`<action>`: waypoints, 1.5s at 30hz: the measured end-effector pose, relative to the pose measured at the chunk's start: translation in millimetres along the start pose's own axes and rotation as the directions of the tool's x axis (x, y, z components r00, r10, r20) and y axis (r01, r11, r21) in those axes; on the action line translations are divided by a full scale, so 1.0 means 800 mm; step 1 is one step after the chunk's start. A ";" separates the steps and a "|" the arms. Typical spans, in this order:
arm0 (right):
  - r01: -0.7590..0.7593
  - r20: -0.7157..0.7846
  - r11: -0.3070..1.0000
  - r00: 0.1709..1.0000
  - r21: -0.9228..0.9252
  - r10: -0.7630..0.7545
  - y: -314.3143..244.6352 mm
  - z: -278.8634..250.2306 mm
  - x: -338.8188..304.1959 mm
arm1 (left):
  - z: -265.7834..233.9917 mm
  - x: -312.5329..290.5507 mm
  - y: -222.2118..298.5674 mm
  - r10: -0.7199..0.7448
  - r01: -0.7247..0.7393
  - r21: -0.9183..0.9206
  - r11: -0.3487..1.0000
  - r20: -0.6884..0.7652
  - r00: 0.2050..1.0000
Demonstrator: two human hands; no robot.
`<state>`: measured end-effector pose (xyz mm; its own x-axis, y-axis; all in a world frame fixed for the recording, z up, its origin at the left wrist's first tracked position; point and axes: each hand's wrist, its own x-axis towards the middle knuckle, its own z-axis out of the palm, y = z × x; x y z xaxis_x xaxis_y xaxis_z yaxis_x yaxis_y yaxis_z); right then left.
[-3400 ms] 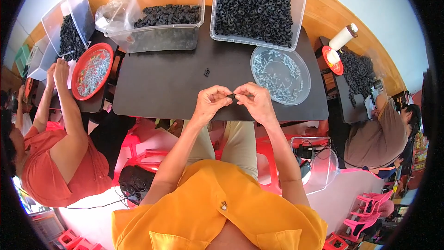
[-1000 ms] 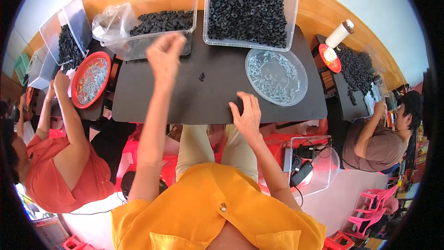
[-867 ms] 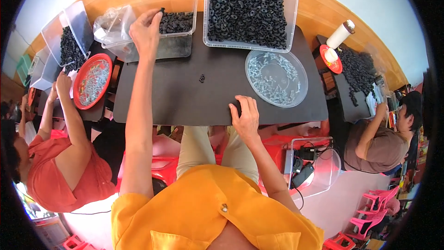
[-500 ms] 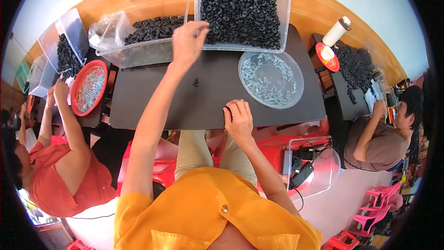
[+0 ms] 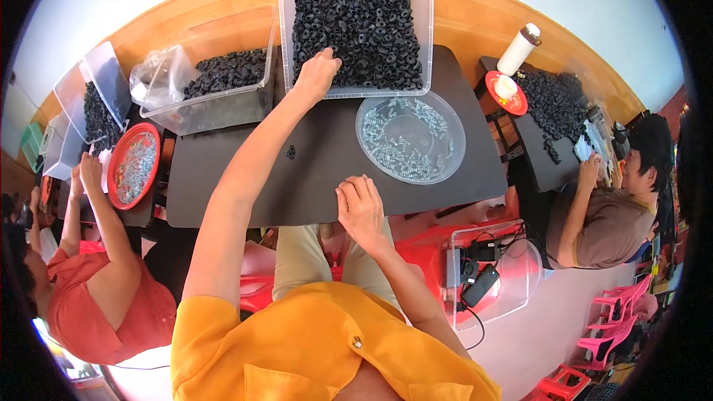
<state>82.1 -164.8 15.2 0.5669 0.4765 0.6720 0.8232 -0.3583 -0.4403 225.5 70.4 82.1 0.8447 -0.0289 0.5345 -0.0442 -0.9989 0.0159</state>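
Observation:
My left hand [image 5: 318, 76] reaches over the near rim of a clear plastic bin [image 5: 355, 93]. Its fingers are bent together at the heap of small black ring-shaped parts [image 5: 364, 30] inside. Whatever lies between the fingertips is hidden. My right hand [image 5: 362, 212] rests at the table's near edge with loosely curved fingers, apparently holding nothing. On the dark tabletop [image 5: 327, 130] between the two hands lies a little cluster of black parts [image 5: 291, 151]. A round clear tray [image 5: 411, 136] of small shiny, spring-like pieces stands to the right, below the bin.
A second clear bin [image 5: 212, 113] with black pieces and a plastic bag [image 5: 160, 78] stand at left. One person [image 5: 111, 304] works beside a red tray [image 5: 154, 167]; another [image 5: 605, 223] sits by a black heap at right. A clear box [image 5: 453, 282] of chargers is below the table.
My left hand has moved from the bin's left corner, where its fingers pinched a small thing, down onto the black parts. The view has shifted, and my right hand stays near the table edge.

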 end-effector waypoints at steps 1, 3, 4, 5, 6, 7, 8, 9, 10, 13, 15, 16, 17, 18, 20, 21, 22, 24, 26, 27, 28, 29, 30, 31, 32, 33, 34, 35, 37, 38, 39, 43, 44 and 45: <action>-0.005 -0.001 1.000 1.000 0.001 0.005 0.001 0.000 0.000 | -0.004 0.001 0.004 -0.007 0.007 -0.019 1.000 -0.035 0.999; -0.014 0.012 1.000 1.000 -0.013 0.014 0.003 -0.001 -0.001 | -0.013 -0.005 0.013 -0.012 0.004 -0.100 0.995 -0.077 0.997; -0.016 0.012 1.000 1.000 -0.012 0.017 0.004 -0.001 0.000 | -0.026 -0.009 0.022 -0.021 -0.001 -0.182 0.983 -0.120 0.993; -0.012 -0.004 1.000 1.000 0.005 0.012 0.004 -0.002 0.001 | -0.035 -0.016 0.028 -0.020 -0.002 -0.183 0.983 -0.119 0.993; -0.006 -0.019 1.000 1.000 0.021 0.007 0.004 -0.004 0.001 | -0.044 -0.023 0.033 -0.049 0.000 -0.348 0.938 -0.132 0.990; -0.005 -0.018 1.000 1.000 0.025 0.006 0.001 -0.008 0.002 | -0.055 -0.035 0.038 -0.083 0.002 -0.497 0.868 -0.140 0.987; -0.062 -0.026 0.988 0.997 0.142 0.067 -0.004 -0.017 0.005 | -0.065 -0.051 0.043 -0.123 0.065 -0.582 0.811 -0.060 0.991; -0.117 -0.026 0.959 0.991 0.258 0.128 -0.008 -0.029 0.009 | -0.073 -0.069 0.055 -0.257 0.231 -0.785 0.574 0.095 0.962; -0.065 -0.072 0.967 0.994 0.244 0.085 -0.008 -0.049 0.022 | -0.079 -0.088 0.069 -0.326 0.374 -0.889 0.266 0.282 0.902; -0.122 -0.137 0.990 0.982 0.070 0.131 0.035 -0.082 0.052 | -0.089 -0.146 0.094 -0.314 0.456 -0.890 0.027 0.425 0.849; -0.198 -0.045 0.970 0.980 -0.141 0.193 0.081 -0.091 0.079 | -0.076 -0.181 0.101 -0.324 0.477 -0.875 -0.079 0.475 0.818; -0.196 0.012 0.949 0.979 -0.246 0.206 0.110 -0.090 0.084 | -0.069 -0.194 0.106 -0.329 0.482 -0.868 -0.118 0.492 0.806; -0.191 0.011 0.949 0.980 -0.251 0.200 0.130 -0.087 0.086 | -0.061 -0.204 0.110 -0.335 0.477 -0.867 -0.145 0.496 0.801; -0.189 0.081 0.935 0.972 -0.299 0.222 0.149 -0.082 0.087 | -0.056 -0.210 0.116 -0.350 0.475 -0.866 -0.156 0.498 0.793; -0.153 0.196 0.934 0.955 -0.322 0.224 0.157 -0.075 0.097 | -0.049 -0.222 0.122 -0.393 0.469 -0.870 -0.155 0.490 0.778; -0.142 0.204 0.937 0.955 -0.318 0.214 0.159 -0.072 0.098 | -0.045 -0.226 0.124 -0.407 0.465 -0.874 -0.139 0.479 0.778; -0.154 0.258 0.932 0.935 -0.327 0.245 0.160 -0.068 0.100 | -0.045 -0.226 0.127 -0.418 0.460 -0.879 -0.121 0.466 0.780; -0.159 0.314 0.928 0.910 -0.336 0.270 0.163 -0.064 0.102 | -0.046 -0.227 0.134 -0.454 0.464 -0.880 -0.104 0.457 0.765; -0.140 0.311 0.925 0.915 -0.353 0.257 0.160 -0.063 0.103 | -0.049 -0.229 0.138 -0.486 0.423 -0.906 0.017 0.362 0.795; -0.136 0.317 0.926 0.914 -0.352 0.255 0.162 -0.061 0.103 | -0.051 -0.230 0.140 -0.499 0.409 -0.912 0.010 0.350 0.793; -0.130 0.304 0.926 0.920 -0.355 0.246 0.163 -0.060 0.104 | -0.050 -0.231 0.140 -0.502 0.410 -0.912 0.007 0.351 0.790; -0.124 0.291 0.925 0.927 -0.359 0.237 0.164 -0.060 0.104 | -0.049 -0.231 0.139 -0.514 0.416 -0.909 -0.018 0.365 0.776; -0.122 0.296 0.925 0.925 -0.360 0.237 0.165 -0.062 0.103 | -0.048 -0.232 0.139 -0.524 0.422 -0.906 -0.043 0.380 0.762; -0.169 0.247 0.929 0.934 -0.329 0.257 0.162 -0.065 0.105 | -0.050 -0.231 0.140 -0.528 0.424 -0.905 -0.047 0.382 0.758; -0.214 0.198 0.931 0.939 -0.297 0.279 0.162 -0.067 0.105 | -0.053 -0.229 0.141 -0.536 0.417 -0.909 -0.021 0.362 0.763; -0.209 0.154 0.944 0.955 -0.254 0.253 0.165 -0.069 0.103 | -0.054 -0.228 0.142 -0.543 0.411 -0.911 0.006 0.343 0.767; -0.207 0.162 0.945 0.954 -0.252 0.253 0.161 -0.068 0.103 | -0.051 -0.231 0.140 -0.548 0.415 -0.910 0.002 0.346 0.761; -0.207 0.124 0.956 0.964 -0.209 0.235 0.157 -0.069 0.103 | -0.046 -0.233 0.137 -0.538 0.416 -0.909 0.026 0.338 0.772; -0.212 0.089 0.962 0.969 -0.170 0.229 0.144 -0.075 0.102 | -0.042 -0.234 0.136 -0.524 0.422 -0.905 0.044 0.339 0.781; -0.249 0.094 0.969 0.964 0.003 0.247 0.129 -0.074 0.102 | -0.045 -0.233 0.136 -0.521 0.423 -0.903 0.073 0.327 0.788; -0.281 0.101 0.944 0.959 0.176 0.266 0.117 -0.071 0.100 | -0.046 -0.233 0.136 -0.517 0.423 -0.900 0.103 0.315 0.796; -0.440 0.391 0.744 0.884 0.503 0.258 0.058 -0.048 0.086 | -0.040 -0.235 0.134 -0.515 0.385 -0.923 0.011 0.325 0.793; -0.446 0.439 0.725 0.872 0.525 0.219 0.052 -0.041 0.081 | -0.039 -0.235 0.135 -0.514 0.386 -0.922 0.012 0.326 0.794; -0.498 0.477 0.679 0.845 0.540 0.241 0.047 -0.033 0.076 | -0.039 -0.235 0.136 -0.515 0.396 -0.918 0.017 0.332 0.791</action>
<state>146.8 -170.9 55.2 0.6924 0.6992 0.1780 0.2931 -0.0471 -0.9549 45.3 -31.6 9.9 0.8675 0.4789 0.1343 -0.1562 0.0060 0.9877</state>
